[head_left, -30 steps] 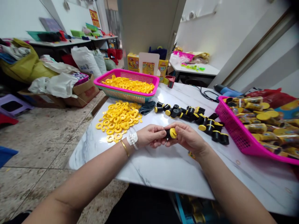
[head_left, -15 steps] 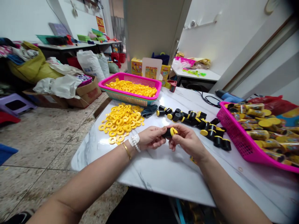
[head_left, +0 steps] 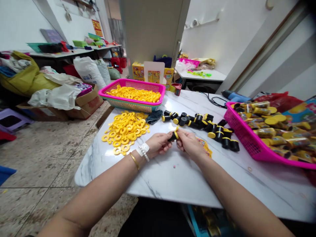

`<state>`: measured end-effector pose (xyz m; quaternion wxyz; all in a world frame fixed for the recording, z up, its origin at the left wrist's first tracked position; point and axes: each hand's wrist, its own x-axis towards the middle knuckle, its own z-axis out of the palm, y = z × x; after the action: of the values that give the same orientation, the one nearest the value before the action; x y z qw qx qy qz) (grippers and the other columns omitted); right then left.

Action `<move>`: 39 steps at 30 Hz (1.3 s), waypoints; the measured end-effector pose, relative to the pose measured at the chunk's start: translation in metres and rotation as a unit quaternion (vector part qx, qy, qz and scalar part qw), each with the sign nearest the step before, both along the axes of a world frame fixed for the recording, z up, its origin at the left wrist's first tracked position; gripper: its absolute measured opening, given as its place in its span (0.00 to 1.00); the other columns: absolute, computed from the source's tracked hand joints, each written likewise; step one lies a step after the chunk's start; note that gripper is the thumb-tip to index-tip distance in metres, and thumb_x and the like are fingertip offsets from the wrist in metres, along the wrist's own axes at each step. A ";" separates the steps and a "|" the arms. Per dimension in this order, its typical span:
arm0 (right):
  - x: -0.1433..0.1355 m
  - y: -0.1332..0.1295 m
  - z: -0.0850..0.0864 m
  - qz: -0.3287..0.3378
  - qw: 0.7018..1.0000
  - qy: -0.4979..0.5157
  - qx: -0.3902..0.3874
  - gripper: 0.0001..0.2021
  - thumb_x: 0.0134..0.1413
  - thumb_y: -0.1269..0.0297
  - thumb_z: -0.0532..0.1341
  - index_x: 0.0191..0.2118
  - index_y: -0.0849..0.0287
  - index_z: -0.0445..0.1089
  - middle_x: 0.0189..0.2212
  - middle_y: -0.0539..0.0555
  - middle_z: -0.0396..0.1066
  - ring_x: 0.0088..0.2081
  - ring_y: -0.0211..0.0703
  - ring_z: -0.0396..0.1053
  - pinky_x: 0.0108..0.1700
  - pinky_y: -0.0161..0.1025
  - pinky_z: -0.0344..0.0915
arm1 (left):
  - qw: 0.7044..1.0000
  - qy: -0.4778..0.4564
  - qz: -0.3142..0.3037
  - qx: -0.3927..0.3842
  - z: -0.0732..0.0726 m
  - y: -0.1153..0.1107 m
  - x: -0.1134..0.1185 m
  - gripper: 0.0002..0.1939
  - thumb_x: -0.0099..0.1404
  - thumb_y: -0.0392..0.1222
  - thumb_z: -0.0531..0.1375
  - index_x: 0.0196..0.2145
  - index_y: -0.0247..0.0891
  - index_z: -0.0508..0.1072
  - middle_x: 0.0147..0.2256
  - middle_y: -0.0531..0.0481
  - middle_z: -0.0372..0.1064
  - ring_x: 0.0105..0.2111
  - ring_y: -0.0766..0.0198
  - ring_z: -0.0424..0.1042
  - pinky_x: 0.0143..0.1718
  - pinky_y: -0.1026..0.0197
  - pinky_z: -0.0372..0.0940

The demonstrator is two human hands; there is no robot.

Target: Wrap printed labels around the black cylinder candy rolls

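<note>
Above the table my left hand [head_left: 156, 144] is closed around a short black plastic cylinder [head_left: 172, 137]. A yellow ring piece [head_left: 176, 133] sits at the cylinder's right end, its tab sticking up. The fingers of my right hand [head_left: 188, 143] are pinched on this yellow end; the fingertips partly hide it. Left of my hands lies a pile of flat yellow rings with tabs [head_left: 128, 129]. Several black cylinders with yellow ends [head_left: 197, 121] lie beyond my right hand. Colourful printed labels [head_left: 205, 146] lie partly hidden beside my right wrist.
A pink basket [head_left: 132, 81] of yellow rings stands at the back left, a dark cloth [head_left: 154, 117] before it. At right is a pink basket [head_left: 249, 144] of printed tubes, with a blue heat gun [head_left: 234, 95] behind it. A red tape dispenser [head_left: 177, 89] stands at the back.
The view has shifted slightly. My right hand has turned and moved off the printed labels, showing more of them. The cylinder is now tilted, its yellow end raised, still between both hands.
</note>
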<state>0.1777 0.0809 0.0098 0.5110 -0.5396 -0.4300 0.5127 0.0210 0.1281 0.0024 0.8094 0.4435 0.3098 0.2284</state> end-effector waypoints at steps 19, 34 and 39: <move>0.026 -0.004 0.001 0.135 0.977 0.150 -0.073 0.16 0.46 0.54 0.72 0.39 0.59 0.78 0.22 0.49 0.71 0.21 0.35 0.67 0.21 0.32 0.69 | 0.992 -0.045 -0.083 0.081 0.001 -0.009 -0.002 0.28 0.54 0.56 0.69 0.43 0.30 0.72 0.26 0.53 0.67 0.17 0.76 0.56 0.17 0.69 0.47; 0.036 -0.006 0.012 0.212 0.967 0.136 -0.046 0.29 0.49 0.39 0.66 0.48 0.59 0.73 0.34 0.56 0.76 0.31 0.45 0.75 0.31 0.43 0.76 | 0.988 0.024 0.001 0.149 0.004 -0.004 -0.003 0.21 0.55 0.53 0.68 0.35 0.34 0.68 0.25 0.54 0.67 0.16 0.75 0.59 0.17 0.69 0.52; 0.017 -0.006 0.009 0.098 0.988 0.117 -0.007 0.18 0.47 0.50 0.71 0.28 0.59 0.68 0.17 0.47 0.67 0.20 0.36 0.69 0.24 0.34 0.71 | 0.992 -0.039 -0.038 0.117 0.000 -0.007 -0.003 0.25 0.54 0.56 0.69 0.38 0.32 0.70 0.26 0.53 0.67 0.17 0.76 0.57 0.18 0.69 0.50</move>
<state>0.1942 0.0745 0.0192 0.5010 -0.4346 -0.4144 0.6232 0.0180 0.1207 0.0028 0.7720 0.5370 0.2318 0.2489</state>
